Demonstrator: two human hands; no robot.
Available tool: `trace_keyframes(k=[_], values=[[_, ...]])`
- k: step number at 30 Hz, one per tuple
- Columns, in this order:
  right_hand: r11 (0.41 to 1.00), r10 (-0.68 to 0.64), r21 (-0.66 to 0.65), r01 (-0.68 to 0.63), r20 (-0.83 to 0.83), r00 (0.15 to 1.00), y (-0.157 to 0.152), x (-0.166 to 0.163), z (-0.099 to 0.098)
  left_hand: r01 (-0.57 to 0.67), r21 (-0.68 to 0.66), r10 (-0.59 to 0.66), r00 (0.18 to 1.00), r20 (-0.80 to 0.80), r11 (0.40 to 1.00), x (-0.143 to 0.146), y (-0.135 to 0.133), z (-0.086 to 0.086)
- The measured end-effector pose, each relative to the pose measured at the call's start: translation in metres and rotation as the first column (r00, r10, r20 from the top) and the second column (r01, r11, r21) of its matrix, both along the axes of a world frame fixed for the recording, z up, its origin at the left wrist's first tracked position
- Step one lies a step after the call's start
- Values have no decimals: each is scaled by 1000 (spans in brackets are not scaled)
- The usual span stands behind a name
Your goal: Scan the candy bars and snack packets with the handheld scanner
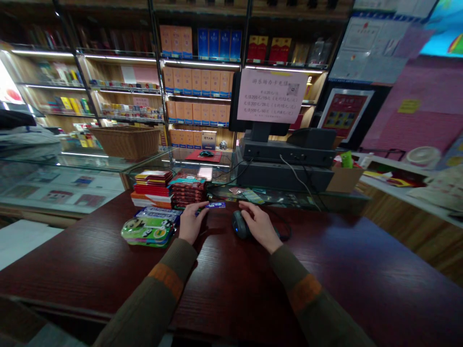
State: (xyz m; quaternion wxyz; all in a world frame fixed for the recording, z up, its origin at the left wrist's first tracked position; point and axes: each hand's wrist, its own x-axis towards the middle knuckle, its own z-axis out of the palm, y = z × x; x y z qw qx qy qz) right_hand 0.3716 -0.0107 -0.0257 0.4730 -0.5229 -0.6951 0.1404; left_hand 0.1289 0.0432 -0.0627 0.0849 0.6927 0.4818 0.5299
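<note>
My left hand is over the tabletop, with thumb and index finger closed at the left end of a small blue packet. To the right, my right hand wraps around a dark barcode scanner with a small blue light; the palm hides most of its handle. The scanner's head points left, towards the packet. Just left of my left hand lie flat green packs with panda pictures. Behind them stand a stack of brown-red packets and a pile of red, white and orange boxes.
The dark wooden desk fills the foreground. At its back stands a monitor with a pink paper sign, above a dark till unit. A wicker basket sits on the glass counter at left. Loose cables run behind my hands.
</note>
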Motion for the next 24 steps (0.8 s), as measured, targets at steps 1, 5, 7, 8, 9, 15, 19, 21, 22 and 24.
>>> trace_keyframes(k=[1,5,7,8,9,15,19,21,22,24], values=[[999,19,-34,-20,-24,1000,2,-9,4,4,10,-4,1000,5,1000,0,0,0],[988,21,-149,-32,-78,997,13,-37,15,12,32,-13,1000,24,999,-1,-1,1],[983,10,-184,-26,-84,996,18,-45,17,10,35,-11,999,33,999,-1,-1,2],[981,6,-195,-23,-91,996,20,-47,16,11,35,-12,999,38,999,-1,-2,3],[980,0,-200,-20,-102,995,22,-50,15,14,33,-16,999,43,999,-1,-2,3],[982,10,-186,-45,-184,983,26,-62,5,65,-10,-62,980,192,998,0,-1,4],[982,27,-171,-76,-270,962,25,-74,4,104,-41,-83,932,353,994,0,-2,9],[983,47,-152,-99,-313,949,24,-80,5,96,-48,-70,921,383,994,-3,-2,12],[983,61,-144,-115,-334,941,23,-82,5,93,-48,-68,919,389,994,-5,-3,13],[980,87,-135,-147,-373,924,23,-88,6,79,-43,-57,925,374,996,-10,-3,16]])
